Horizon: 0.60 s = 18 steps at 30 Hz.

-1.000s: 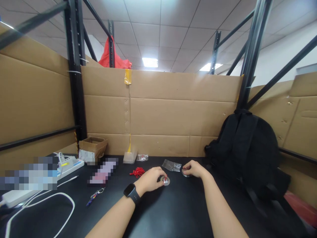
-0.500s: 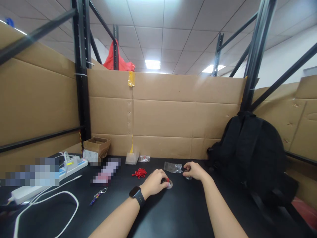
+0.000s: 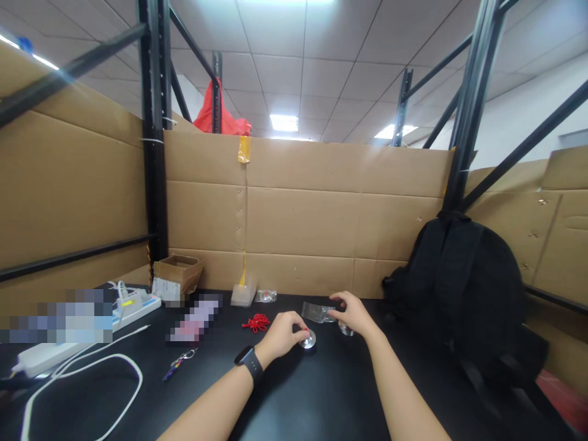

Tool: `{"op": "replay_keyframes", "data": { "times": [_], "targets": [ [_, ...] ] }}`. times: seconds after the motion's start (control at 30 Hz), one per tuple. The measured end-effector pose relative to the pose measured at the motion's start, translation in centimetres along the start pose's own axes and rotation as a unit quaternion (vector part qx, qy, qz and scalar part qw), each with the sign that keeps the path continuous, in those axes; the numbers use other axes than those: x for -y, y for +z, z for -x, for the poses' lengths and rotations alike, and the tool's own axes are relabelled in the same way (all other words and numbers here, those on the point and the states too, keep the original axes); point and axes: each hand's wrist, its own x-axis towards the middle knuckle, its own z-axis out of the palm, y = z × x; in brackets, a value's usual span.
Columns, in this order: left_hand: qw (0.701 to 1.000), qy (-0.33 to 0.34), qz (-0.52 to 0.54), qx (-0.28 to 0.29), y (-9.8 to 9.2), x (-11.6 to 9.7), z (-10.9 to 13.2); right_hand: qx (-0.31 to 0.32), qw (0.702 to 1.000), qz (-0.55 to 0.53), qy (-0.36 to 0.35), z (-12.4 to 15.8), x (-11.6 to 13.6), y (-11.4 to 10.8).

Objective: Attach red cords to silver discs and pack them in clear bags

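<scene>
My left hand (image 3: 283,335), with a black watch on the wrist, rests on the black table (image 3: 321,398) with its fingers curled on a small round silvery disc (image 3: 308,340). My right hand (image 3: 351,313) is a little further back, fingers bent and reaching onto a clear plastic bag (image 3: 318,312). A second small round silvery piece (image 3: 345,330) lies just under that hand. A bundle of red cord (image 3: 256,321) lies to the left of my left hand.
A black backpack (image 3: 463,288) leans at the right. Cardboard walls (image 3: 298,208) close in the desk. A small open cardboard box (image 3: 178,274), a power strip (image 3: 131,303) with a white cable (image 3: 82,373), a keyring (image 3: 177,364) and small clear packets (image 3: 266,296) lie at the left and back.
My right hand has lifted off the second round piece and moved left onto the clear plastic bag. My left hand stays on its disc.
</scene>
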Motion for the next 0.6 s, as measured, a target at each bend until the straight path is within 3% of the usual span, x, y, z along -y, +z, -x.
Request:
{"op": "replay_keyframes", "data": {
  "times": [0.03, 0.13, 0.2, 0.37, 0.6],
  "targets": [
    [1.0, -0.005, 0.014, -0.017, -0.2, 0.0, -0.1, 0.025, 0.998, -0.062, -0.01, 0.0, 0.8, 0.5],
    [0.996, -0.016, 0.064, -0.058, -0.7, 0.0, -0.5, 0.195, 0.958, -0.208, -0.016, 0.3, 3.5, 2.6],
    [0.992, -0.021, 0.096, -0.08, -1.0, 0.2, -0.8, 0.225, 0.945, -0.234, -0.038, 0.6, 5.1, 3.8],
    [0.989, -0.026, 0.085, -0.116, -1.4, 0.6, -1.0, 0.122, 0.981, -0.099, -0.117, 1.0, 7.7, 5.1],
    [0.982, -0.048, 0.102, -0.151, -0.6, 1.1, -1.3, 0.059, 0.985, -0.02, -0.163, 1.4, 8.7, 4.9]
  ]
}}
